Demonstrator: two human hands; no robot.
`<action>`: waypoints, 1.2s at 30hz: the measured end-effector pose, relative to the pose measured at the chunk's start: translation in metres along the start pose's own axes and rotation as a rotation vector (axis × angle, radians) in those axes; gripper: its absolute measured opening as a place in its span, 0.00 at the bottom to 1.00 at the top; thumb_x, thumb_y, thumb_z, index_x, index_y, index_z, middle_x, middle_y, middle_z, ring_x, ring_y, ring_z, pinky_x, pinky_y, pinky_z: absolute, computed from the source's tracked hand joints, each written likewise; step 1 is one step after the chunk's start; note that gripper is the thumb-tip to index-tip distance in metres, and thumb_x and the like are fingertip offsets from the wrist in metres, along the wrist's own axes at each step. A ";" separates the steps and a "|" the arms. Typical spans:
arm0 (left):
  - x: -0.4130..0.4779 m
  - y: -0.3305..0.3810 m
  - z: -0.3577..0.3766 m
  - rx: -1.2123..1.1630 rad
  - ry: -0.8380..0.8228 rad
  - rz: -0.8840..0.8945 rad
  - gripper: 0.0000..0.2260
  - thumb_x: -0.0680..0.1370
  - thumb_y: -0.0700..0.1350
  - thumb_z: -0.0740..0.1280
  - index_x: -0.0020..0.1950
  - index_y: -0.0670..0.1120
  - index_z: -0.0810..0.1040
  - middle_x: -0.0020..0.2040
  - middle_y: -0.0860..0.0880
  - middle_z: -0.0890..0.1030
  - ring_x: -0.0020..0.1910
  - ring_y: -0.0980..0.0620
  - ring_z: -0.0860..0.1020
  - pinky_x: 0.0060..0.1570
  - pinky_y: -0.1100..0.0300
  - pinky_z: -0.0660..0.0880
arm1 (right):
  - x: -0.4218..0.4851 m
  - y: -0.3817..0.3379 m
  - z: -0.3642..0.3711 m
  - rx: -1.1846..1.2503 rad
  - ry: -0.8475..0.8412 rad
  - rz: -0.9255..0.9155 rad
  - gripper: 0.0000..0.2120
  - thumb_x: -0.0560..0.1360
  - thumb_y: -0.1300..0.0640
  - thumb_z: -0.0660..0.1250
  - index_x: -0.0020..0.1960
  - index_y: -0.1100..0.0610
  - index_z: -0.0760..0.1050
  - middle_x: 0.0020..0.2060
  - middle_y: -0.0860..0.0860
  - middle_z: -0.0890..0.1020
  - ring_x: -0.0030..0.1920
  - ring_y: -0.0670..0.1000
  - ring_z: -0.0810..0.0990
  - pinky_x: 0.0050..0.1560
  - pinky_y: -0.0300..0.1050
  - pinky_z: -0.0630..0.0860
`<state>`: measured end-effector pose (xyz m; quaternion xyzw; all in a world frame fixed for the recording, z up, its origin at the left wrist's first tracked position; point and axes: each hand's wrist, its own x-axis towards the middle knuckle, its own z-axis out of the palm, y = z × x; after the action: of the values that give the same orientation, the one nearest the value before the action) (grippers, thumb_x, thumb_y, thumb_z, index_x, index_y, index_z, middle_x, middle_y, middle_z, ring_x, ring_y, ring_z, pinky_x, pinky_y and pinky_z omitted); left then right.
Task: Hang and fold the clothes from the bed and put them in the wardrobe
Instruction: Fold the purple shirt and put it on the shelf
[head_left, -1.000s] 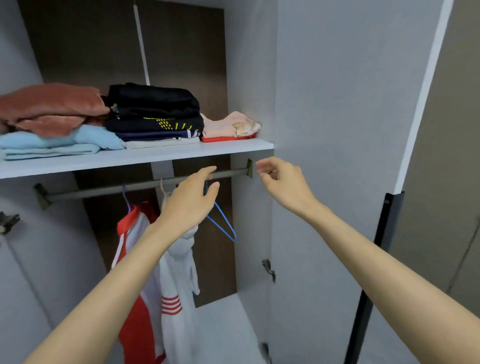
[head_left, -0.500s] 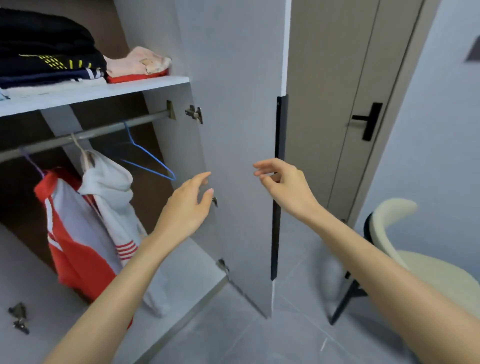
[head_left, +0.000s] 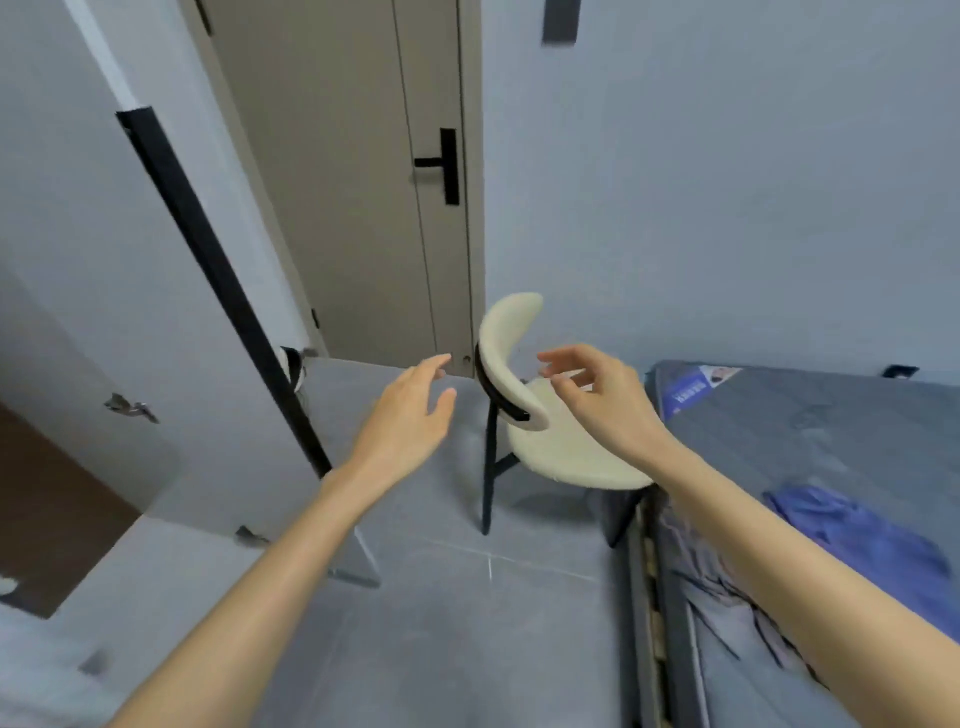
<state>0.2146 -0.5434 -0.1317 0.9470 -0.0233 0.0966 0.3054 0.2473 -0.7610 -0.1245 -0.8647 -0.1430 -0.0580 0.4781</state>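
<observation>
Both my hands hover in mid-air in front of me and hold nothing. My left hand (head_left: 410, 410) has relaxed, nearly straight fingers. My right hand (head_left: 597, 397) is loosely curled, to the right of it. A blue garment (head_left: 862, 540) lies crumpled on the grey mattress of the bed (head_left: 810, 431) at the right, beside my right forearm. The open wardrobe door (head_left: 104, 270) with its black edge strip stands at the left; a dark corner of the wardrobe interior (head_left: 47, 509) shows at the far left.
A cream chair (head_left: 550, 441) on black legs stands between the bed and the beige room door (head_left: 363, 182). Grey floor tiles (head_left: 467, 623) stretch below my arms. The slatted bed frame edge (head_left: 649, 597) runs along the mattress side.
My view has swung right, away from the wardrobe shelf and hanging rail toward the chair and bed. Both hands came down from the rail, staying empty.
</observation>
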 end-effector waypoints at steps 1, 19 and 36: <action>0.007 0.014 0.017 -0.007 -0.027 0.019 0.19 0.82 0.48 0.58 0.74 0.50 0.64 0.67 0.52 0.72 0.65 0.50 0.71 0.62 0.55 0.67 | -0.007 0.016 -0.017 -0.010 0.024 0.032 0.12 0.76 0.62 0.62 0.55 0.50 0.78 0.46 0.43 0.82 0.40 0.33 0.77 0.39 0.24 0.69; 0.077 0.188 0.325 0.018 -0.616 0.264 0.20 0.81 0.45 0.60 0.73 0.47 0.65 0.67 0.45 0.73 0.63 0.46 0.73 0.62 0.55 0.68 | -0.132 0.279 -0.195 -0.098 0.311 0.673 0.08 0.77 0.61 0.64 0.54 0.54 0.79 0.49 0.49 0.82 0.43 0.45 0.77 0.41 0.31 0.68; 0.179 0.221 0.620 0.124 -1.183 0.491 0.20 0.80 0.43 0.59 0.73 0.44 0.64 0.67 0.43 0.73 0.65 0.45 0.72 0.63 0.52 0.68 | -0.141 0.519 -0.196 0.048 0.464 1.440 0.15 0.76 0.64 0.63 0.62 0.61 0.75 0.60 0.56 0.79 0.62 0.56 0.75 0.59 0.44 0.68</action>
<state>0.4721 -1.0815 -0.4621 0.8232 -0.3983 -0.3739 0.1547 0.2776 -1.2136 -0.4731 -0.6993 0.5602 0.0912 0.4346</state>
